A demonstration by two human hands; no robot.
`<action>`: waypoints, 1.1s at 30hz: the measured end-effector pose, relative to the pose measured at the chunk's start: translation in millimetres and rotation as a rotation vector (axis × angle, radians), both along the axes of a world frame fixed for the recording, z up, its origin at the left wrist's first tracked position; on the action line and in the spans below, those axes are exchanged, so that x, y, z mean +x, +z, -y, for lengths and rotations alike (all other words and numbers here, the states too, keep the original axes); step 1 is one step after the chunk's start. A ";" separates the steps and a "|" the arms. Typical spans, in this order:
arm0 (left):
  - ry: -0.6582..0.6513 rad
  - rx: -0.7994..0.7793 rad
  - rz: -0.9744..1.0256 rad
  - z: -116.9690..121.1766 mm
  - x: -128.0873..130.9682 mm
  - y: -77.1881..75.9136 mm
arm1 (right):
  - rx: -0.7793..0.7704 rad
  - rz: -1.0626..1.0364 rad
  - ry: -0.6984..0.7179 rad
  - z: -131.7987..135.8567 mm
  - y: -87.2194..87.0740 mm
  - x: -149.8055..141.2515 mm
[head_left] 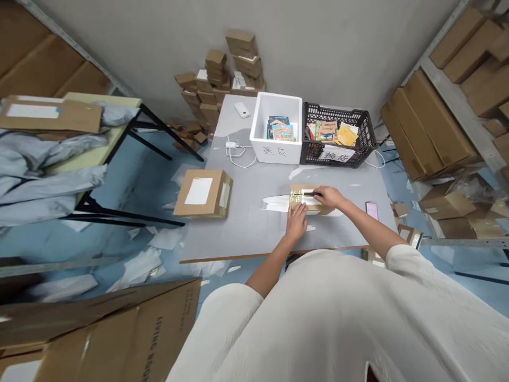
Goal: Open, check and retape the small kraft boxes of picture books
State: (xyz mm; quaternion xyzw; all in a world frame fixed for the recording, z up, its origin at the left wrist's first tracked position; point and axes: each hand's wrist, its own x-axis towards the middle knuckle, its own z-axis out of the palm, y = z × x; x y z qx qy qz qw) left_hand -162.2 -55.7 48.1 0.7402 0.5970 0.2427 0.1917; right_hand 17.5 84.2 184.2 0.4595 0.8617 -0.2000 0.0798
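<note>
Between both hands (pixel 311 202): small taped box (pixel 321 209), left hand (pixel 297 222) touching.

The right hand (pixel 327 196) is closed, its forearm slanting inward; the left hand's fingers (pixel 298 209) lie extended just beside it.

Left hand (pixel 296 222): it is touching the small box (pixel 314 197).
Right hand (pixel 329 196): it holds a black cutter (pixel 312 194) (yellow near tip).

Head-worn view, facing forward and down
</note>
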 end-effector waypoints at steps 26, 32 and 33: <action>-0.046 0.026 -0.006 -2.8 -4.5 -3.6 | 0.030 0.165 0.043 -4.4 6.3 -28.1; -0.050 0.023 -0.022 -2.0 -4.7 -3.2 | 0.043 0.175 0.055 -4.8 5.1 -23.9; -0.049 0.023 -0.022 -1.6 -4.7 -3.1 | 0.043 0.182 0.057 -4.9 4.9 -22.5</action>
